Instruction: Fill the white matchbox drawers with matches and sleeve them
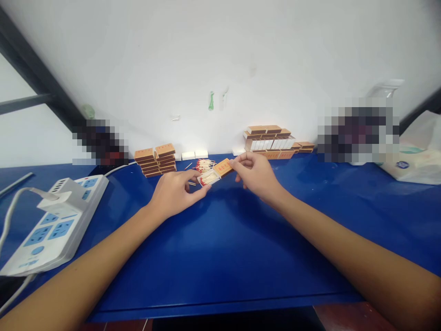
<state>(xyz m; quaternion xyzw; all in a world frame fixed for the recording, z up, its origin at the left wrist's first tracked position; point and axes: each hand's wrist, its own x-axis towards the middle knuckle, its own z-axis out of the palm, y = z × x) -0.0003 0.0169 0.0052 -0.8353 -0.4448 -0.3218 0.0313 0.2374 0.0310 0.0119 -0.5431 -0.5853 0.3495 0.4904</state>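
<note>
1 matchbox, partly open, between 2 hands

The tray of red-tipped matches (208,178) is pinched in the left hand (174,191), its orange sleeve (223,168) in the right hand (258,174), above the blue table (213,257); loose matches (205,165) lie just behind.

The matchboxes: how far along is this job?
Already done, it seems: the stacked matchboxes by the wall. In hand: one partly open matchbox, its match-filled tray in the left hand, its cover in the right hand. Probably left: the loose matches behind it and the small white boxes, whose contents I can't see.
</note>
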